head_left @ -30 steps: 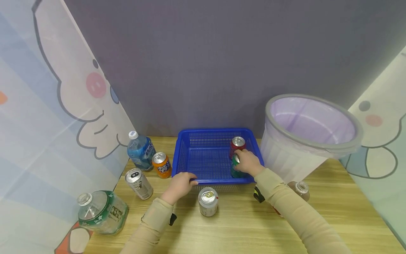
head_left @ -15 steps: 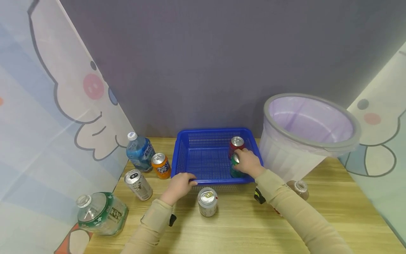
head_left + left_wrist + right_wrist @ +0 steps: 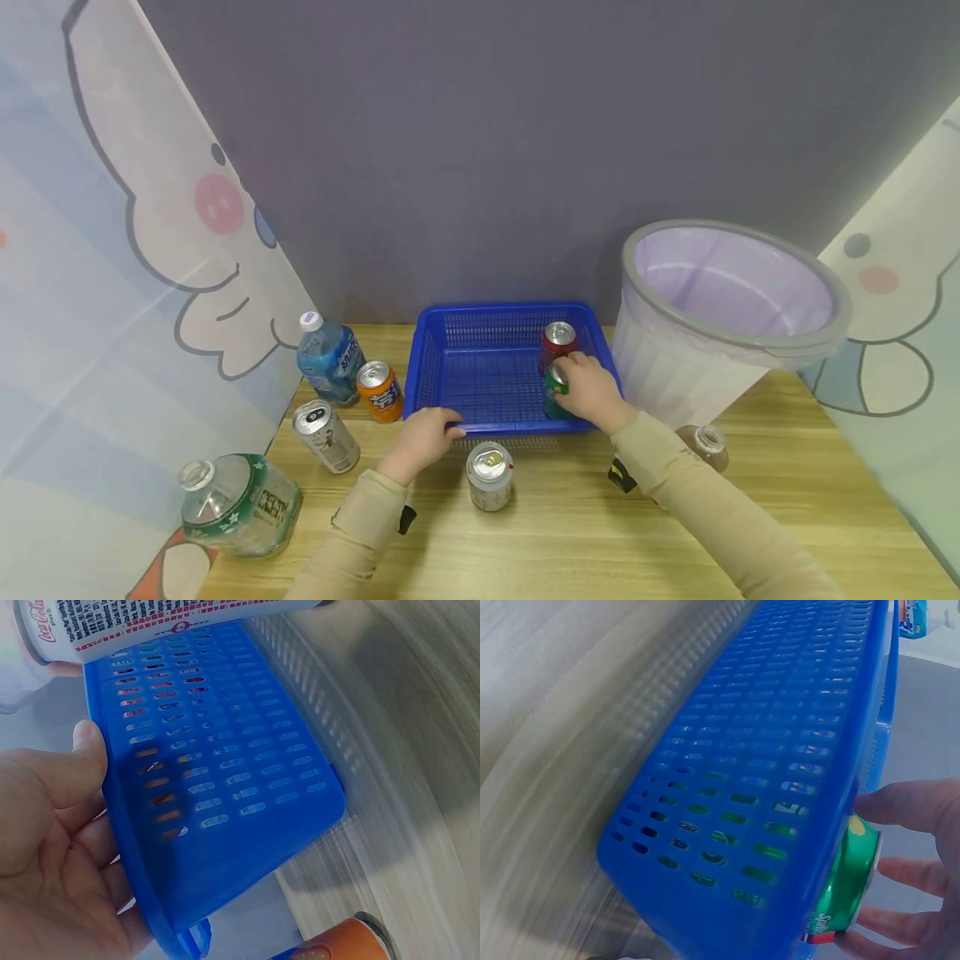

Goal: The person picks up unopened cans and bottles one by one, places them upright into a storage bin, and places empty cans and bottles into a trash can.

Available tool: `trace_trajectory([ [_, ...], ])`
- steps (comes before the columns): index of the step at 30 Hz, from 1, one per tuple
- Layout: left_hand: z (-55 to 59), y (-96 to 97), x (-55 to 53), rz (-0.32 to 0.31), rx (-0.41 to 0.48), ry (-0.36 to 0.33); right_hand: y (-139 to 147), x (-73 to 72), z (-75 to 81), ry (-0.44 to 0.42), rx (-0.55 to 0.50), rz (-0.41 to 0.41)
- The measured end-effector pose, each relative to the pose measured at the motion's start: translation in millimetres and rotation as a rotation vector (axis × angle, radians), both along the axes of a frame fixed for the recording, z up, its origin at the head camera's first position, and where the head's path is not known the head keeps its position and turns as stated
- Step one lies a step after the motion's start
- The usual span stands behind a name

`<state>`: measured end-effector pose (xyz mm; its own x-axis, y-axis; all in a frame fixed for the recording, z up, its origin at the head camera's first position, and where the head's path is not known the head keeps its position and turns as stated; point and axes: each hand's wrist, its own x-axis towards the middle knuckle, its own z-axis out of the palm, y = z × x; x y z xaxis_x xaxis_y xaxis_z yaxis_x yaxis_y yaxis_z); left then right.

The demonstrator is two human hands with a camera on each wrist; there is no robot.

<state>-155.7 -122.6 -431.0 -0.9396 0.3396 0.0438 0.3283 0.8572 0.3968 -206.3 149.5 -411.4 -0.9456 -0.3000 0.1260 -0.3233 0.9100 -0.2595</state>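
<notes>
In the head view my left hand (image 3: 429,439) holds the front left rim of the blue plastic basket (image 3: 480,428); the left wrist view shows the thumb outside the rim and the fingers inside. My right hand (image 3: 590,387) is at the top of a green Sprite can (image 3: 553,402), which stands inside the basket's front right corner. Seen from the right wrist, its fingers (image 3: 907,876) are spread around the Sprite can's lid, with the thumb beside the basket rim. Behind that can, a dark red can (image 3: 558,346) stands upright in the basket.
A silver-white Coca-Cola can (image 3: 491,477) stands before the basket. To the left are an orange can (image 3: 379,393), a tilted white can (image 3: 327,437), a blue bottle (image 3: 328,360) and a large green-banded bottle (image 3: 243,506). A lined bin (image 3: 652,367) and a brown bottle (image 3: 705,446) are right.
My right hand has shifted slightly right, leaving more of the Sprite can in sight. My left hand stays on the basket rim.
</notes>
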Motion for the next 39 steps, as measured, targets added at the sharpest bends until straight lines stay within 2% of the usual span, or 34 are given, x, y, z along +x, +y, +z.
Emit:
trace_trajectory([
  [6,0.1,0.2,0.9,0.003,0.002,0.009,2.4,5.8,0.2,0.023,-0.032,0.01],
  [12,0.3,-0.1,1.0,0.003,0.006,0.006,4.3,15.3,1.1,0.007,-0.027,0.014],
  [23,-3.2,-0.9,-0.5,0.008,0.003,0.002,4.2,31.6,-0.6,0.027,-0.067,0.074],
  [39,-3.6,-1.0,-0.8,0.009,0.005,0.011,4.7,44.9,-11.1,0.038,-0.14,0.135],
])
